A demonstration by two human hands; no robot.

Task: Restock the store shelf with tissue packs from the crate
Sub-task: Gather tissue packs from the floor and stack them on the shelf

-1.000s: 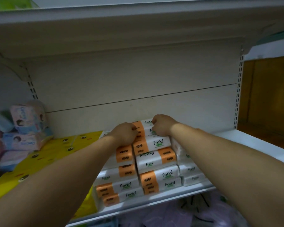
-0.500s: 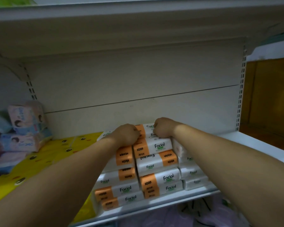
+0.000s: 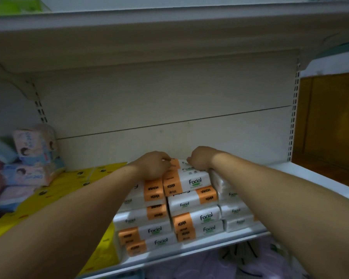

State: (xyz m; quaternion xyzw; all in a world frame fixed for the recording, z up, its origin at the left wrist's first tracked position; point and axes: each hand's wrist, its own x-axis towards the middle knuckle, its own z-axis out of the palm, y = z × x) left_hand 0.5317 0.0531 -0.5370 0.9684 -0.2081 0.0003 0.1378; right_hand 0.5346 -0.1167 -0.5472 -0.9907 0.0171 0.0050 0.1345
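Tissue packs point(image 3: 186, 183) white with orange bands, stacked, "Facial" printed

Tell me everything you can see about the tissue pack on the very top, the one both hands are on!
The top tissue pack is a soft, flat rectangle in shiny white plastic wrap, with an orange band at its left and "Facial" printed in dark letters above a green mark. It lies flat on the middle stack of matching packs on the white shelf, near the back panel. The left hand presses its left end and the right hand its back right corner, fingers curled over it. Its rear edge is hidden.
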